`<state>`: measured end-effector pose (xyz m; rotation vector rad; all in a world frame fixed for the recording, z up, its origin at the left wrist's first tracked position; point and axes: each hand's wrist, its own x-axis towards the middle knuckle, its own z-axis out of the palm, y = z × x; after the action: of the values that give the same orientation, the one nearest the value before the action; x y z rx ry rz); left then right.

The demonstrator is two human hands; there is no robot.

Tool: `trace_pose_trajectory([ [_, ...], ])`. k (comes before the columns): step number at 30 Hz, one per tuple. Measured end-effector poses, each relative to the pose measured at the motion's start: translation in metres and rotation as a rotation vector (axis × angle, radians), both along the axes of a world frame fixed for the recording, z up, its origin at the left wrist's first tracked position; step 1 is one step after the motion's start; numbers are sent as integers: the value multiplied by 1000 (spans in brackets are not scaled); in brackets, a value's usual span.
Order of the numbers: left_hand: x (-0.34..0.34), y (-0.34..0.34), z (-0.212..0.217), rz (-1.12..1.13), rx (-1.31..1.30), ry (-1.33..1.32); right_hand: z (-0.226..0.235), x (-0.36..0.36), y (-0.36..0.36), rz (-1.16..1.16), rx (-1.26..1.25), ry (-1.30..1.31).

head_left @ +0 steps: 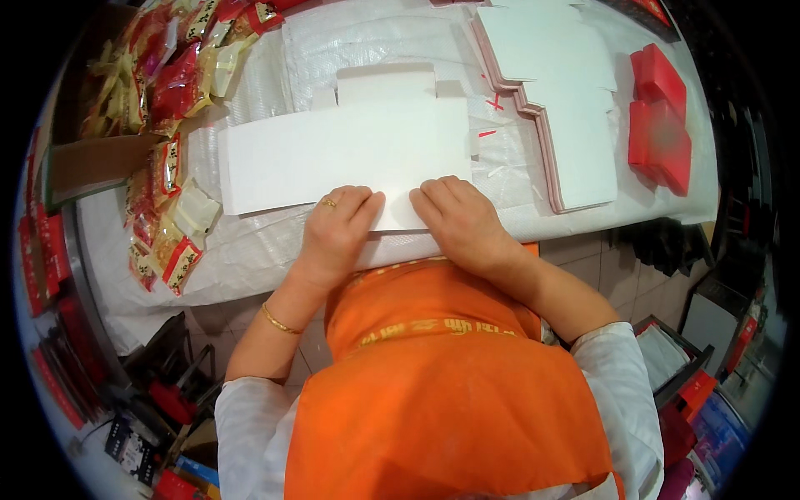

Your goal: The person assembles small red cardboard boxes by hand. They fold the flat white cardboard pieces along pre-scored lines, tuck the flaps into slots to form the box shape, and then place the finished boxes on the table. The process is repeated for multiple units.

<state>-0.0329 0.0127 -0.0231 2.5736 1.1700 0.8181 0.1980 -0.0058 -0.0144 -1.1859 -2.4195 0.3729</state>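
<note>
A white flat cardboard box blank (350, 146) lies unfolded on the table in front of me, its small tabs standing out at the far side. My left hand (336, 229) is closed on its near flap, fingers curled over the card; a ring and a bracelet show on this arm. A short way to the right, my right hand (461, 218) grips the same flap with bent fingers. A strip of the flap shows between both hands. My thumbs are mostly hidden.
At the right lies a stack of white box blanks (575, 150), with red boxes (662, 125) beyond it. Red and yellow snack packets (175, 87) fill a cardboard carton (96, 162) at the left; several more packets (179, 258) lie near it. White woven sheeting (250, 258) covers the table.
</note>
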Motion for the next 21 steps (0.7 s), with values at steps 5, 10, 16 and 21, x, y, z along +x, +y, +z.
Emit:
trace_pose_trajectory([
  [5, -5, 18, 18, -14, -246, 59, 16, 2, 23, -35, -271, -6],
  [10, -1, 56, 40, -5, -690, 101, 34, 3, 73, -47, -659, -87],
  [16, 1, 76, 37, -37, -813, 180, 38, -1, 113, 57, -816, -237],
  [21, -2, 61, 40, -16, -677, 94, 36, 0, 103, 115, -719, -234],
])
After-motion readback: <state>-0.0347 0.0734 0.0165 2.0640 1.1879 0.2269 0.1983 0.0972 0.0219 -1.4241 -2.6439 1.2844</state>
